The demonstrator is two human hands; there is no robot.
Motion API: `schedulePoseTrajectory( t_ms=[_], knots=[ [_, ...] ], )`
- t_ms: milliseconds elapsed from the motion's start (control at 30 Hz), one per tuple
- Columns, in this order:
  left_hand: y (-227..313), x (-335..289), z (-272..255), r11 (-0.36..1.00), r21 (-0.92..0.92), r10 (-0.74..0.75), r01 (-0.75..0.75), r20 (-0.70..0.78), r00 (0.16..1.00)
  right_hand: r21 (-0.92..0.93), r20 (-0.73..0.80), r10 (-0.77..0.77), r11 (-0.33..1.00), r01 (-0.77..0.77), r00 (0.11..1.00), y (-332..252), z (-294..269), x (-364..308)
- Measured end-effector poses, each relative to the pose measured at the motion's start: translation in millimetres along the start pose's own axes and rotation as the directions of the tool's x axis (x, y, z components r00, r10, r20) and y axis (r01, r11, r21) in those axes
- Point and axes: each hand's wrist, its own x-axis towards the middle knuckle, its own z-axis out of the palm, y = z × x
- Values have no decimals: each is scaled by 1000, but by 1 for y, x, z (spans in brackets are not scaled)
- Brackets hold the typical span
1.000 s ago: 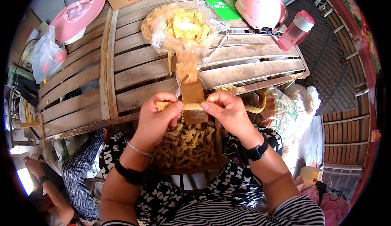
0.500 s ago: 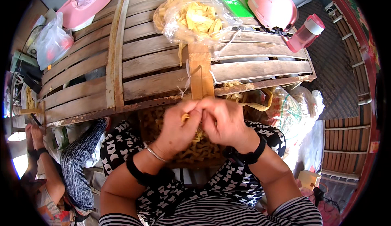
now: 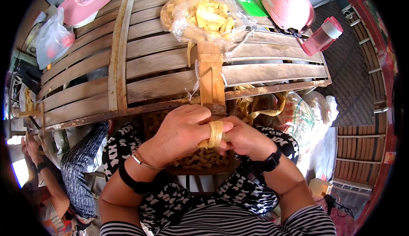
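Close together above my lap, both hands work on one pale yellow flat strip (image 3: 216, 134). It is looped in a band round a finger between them. My left hand (image 3: 177, 129) is closed, with its fingertips against the loop. My right hand (image 3: 251, 140) pinches at the loop's right side; its fingers are partly hidden and slightly blurred. Just beyond stands the end of a wooden board (image 3: 211, 80) that juts from the slatted table. Beneath my hands, a container on or between my knees holds many small knotted yellow pieces (image 3: 200, 158).
On the slatted table (image 3: 157, 61) lies a clear bag of yellow strips (image 3: 211, 17). A pink helmet (image 3: 287, 7), pink bottle (image 3: 321, 36), pink hat (image 3: 91, 0) and white plastic bag (image 3: 54, 40) surround it. Full sacks (image 3: 294, 117) stand right. Another person's hands (image 3: 32, 146) are at far left.
My hands were pressed together at the board's end, with only a bit of yellow showing. They have since shifted slightly, and the strip now shows as a loop round a finger.
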Motion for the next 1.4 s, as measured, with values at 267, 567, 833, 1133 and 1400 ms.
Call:
schedulePoseTrajectory(
  t_ms=[267,567,833,1133,1400],
  knots=[
    [-4,0,25,988,77,-87,135,-446,891,-26,-311,-519,842,539,796,16,6,17],
    [-12,-9,25,997,46,-53,58,-109,993,-917,27,-738,250,310,674,19,2,14],
    [-15,-6,-5,594,-799,-492,95,-268,828,166,121,-98,983,77,988,22,6,5],
    [-12,-7,5,155,-818,-603,555,366,708,96,-145,-10,995,24,989,7,9,7],
    [-31,12,22,242,-914,-754,326,35,656,-599,-334,-697,677,428,635,-8,-30,19]
  ],
)
